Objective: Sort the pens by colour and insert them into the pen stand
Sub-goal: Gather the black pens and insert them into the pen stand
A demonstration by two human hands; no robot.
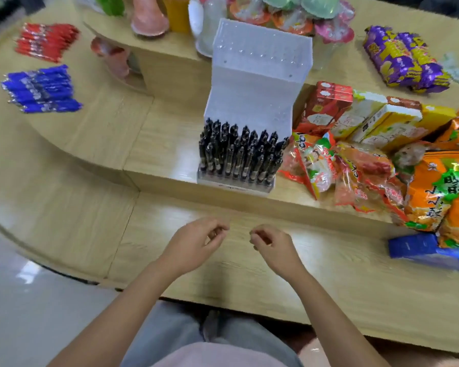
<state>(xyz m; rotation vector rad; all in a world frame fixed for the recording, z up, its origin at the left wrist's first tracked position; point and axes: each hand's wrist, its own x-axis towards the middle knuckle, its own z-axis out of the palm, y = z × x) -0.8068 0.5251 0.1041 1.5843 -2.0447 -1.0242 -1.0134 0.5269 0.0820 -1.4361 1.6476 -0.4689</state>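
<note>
Both hands hover low over the wooden counter (pixel 154 144), close together but not touching. The left hand (pixel 196 242) has its fingers loosely curled toward the thumb, and the right hand (pixel 272 247) is curled the same way. I can see nothing held in either, though the picture is a little blurred there.

Straight ahead of the hands, on the next step of the counter, stands the white tiered pen stand (pixel 257 83). Its lowest tier, the one nearest the hands, is packed with upright black pens (pixel 239 152); the upper tiers show only bare holes.

Well off beyond the left hand lie two loose heaps on the counter: the blue pens (pixel 41 88) nearer, the red pens (pixel 47 41) farther back, the two heaps apart from each other.

Beyond the right hand, just beside the stand, lies a pile of orange and red snack packets (pixel 368 168), with boxes (pixel 355 112) behind them and purple packets (pixel 406 59) farther off. A blue packet (pixel 419 249) lies out to the right of the right hand.
</note>
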